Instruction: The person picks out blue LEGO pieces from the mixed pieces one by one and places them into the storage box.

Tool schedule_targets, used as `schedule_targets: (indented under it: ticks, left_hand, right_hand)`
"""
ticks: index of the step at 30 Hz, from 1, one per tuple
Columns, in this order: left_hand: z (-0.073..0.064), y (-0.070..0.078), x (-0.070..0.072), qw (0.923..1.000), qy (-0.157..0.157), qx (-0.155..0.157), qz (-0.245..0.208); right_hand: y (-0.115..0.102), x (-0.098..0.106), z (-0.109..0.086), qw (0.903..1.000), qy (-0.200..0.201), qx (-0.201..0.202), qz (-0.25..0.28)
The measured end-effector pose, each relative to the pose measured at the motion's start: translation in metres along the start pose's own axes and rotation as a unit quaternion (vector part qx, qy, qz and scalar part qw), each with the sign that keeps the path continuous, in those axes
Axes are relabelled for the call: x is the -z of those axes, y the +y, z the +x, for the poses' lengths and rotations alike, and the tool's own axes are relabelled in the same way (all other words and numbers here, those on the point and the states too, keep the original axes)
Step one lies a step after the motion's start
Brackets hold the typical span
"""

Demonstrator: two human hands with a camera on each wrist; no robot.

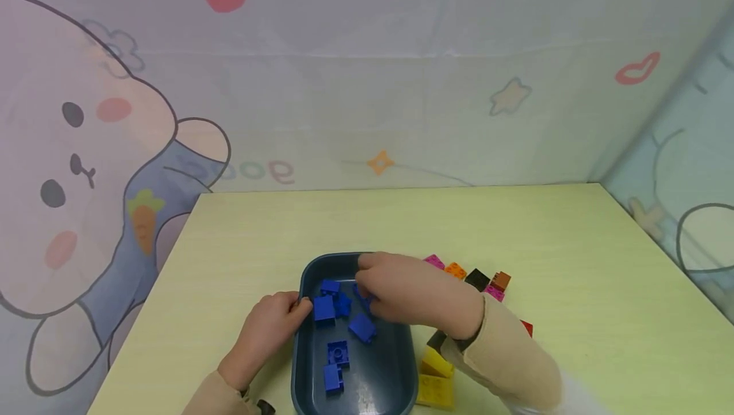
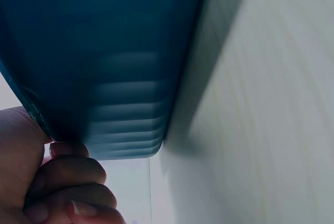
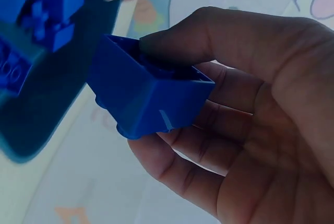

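A dark blue-green tray point(image 1: 381, 380) holds several blue toy building blocks point(image 1: 324, 310). At its left rim my left hand point(image 1: 272, 326) grips the edge, thumb over the rim. In the left wrist view the curled fingers point(image 2: 73, 182) lie against the tray's outer side point(image 2: 125, 98). Over the tray's far right part is my right hand point(image 1: 415, 287). The right wrist view shows the right hand point(image 3: 245, 114) pinching a blue building block point(image 3: 146, 91) between thumb and fingers, its hollow side toward the thumb. That block is mostly hidden in the head view.
Right of the tray lie yellow blocks point(image 1: 436, 391), partly under the right forearm. Farther back sit pink point(image 1: 434, 261), orange point(image 1: 455, 270), black point(image 1: 477, 280) and brown blocks point(image 1: 501, 281). A red block point(image 1: 527, 327) shows behind the right sleeve. A printed cloth point(image 1: 367, 83) hangs behind the table.
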State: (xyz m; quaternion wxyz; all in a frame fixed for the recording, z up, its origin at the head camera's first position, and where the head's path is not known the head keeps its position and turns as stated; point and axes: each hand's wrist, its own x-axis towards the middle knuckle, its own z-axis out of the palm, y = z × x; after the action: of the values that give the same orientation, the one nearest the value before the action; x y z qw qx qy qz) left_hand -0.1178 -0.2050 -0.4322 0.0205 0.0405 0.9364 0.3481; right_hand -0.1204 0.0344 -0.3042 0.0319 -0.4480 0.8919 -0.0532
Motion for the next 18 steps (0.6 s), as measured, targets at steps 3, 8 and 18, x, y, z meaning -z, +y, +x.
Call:
schedule_targets:
  ticks: [3, 8, 18]
  left_hand:
    - [-0.001, 0.000, 0.000, 1.0000, -0.001, 0.000, -0.002]
    - [0.000, 0.002, 0.000, 1.0000, -0.001, 0.000, -0.003]
    - [0.000, 0.001, 0.000, 1.0000, 0.005, -0.005, 0.003]
  right_hand:
    - [-0.006, -0.003, 0.008, 0.9999, -0.011, 0.005, -0.009]
    - [-0.011, -0.015, 0.017, 0.9986, -0.039, 0.007, -0.035]
    - [-0.027, -0.044, 0.031, 0.9854, -0.155, 0.007, -0.070]
